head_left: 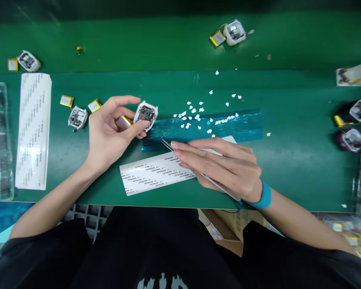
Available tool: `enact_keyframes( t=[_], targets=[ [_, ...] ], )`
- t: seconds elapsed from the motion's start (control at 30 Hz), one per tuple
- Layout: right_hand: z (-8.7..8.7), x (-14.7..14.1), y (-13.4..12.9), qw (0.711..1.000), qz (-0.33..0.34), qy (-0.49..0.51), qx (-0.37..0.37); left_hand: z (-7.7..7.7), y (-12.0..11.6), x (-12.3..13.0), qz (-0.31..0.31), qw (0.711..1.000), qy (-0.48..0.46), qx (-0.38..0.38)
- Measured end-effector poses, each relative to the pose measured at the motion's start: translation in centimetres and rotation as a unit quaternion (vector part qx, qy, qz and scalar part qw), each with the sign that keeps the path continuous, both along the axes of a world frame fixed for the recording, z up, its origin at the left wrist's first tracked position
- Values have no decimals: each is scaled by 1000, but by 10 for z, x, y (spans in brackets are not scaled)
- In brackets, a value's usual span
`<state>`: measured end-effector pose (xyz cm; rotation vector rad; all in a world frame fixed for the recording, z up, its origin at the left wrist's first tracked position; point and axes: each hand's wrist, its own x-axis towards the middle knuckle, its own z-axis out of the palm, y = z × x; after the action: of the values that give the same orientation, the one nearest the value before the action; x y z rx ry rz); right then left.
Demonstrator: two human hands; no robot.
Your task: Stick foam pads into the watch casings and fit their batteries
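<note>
The left hand (pixel 110 126) pinches a white-rimmed watch housing (pixel 145 113) near the left end of a blue film strip (pixel 248 127); its open side shows a dark circuit board. A yellow-edged battery (pixel 124 123) sits by the fingers. The right hand (pixel 228 168) pinches metal tweezers (pixel 167 145), tips apart from the housing. Repeated dark lettering, perhaps a brand name, covers a white label sheet (pixel 155 174), too small to read surely. Round white stickers (pixel 194 110) dot the green surface (pixel 301 168); a cardboard box (pixel 237 224) stands below its edge.
</note>
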<state>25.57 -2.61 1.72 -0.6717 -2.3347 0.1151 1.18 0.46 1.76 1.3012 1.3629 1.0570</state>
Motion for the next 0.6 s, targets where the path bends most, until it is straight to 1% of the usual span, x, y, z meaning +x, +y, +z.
enact_keyframes(
  t=[0.1,0.17,0.2,0.33,0.43,0.5,0.6],
  targets=[
    [0,1,0,1000,-9,2,2,-4,3,-4,12,999,33,21],
    [-1,1,0,1000,-11,0,5,-8,7,-8,19,995,79,54],
    [-1,1,-1,1000,-9,0,8,-10,10,-11,13,992,109,69],
    [-1,0,0,1000,-5,1,24,-19,22,-25,-40,972,194,128],
    [-2,1,1,1000,-13,-3,25,-25,28,-31,-94,955,222,174],
    [-4,1,2,1000,-17,-1,20,-28,29,-32,-125,947,229,187],
    [-5,2,4,1000,-19,5,18,-27,28,-31,-127,939,253,193]
  ],
)
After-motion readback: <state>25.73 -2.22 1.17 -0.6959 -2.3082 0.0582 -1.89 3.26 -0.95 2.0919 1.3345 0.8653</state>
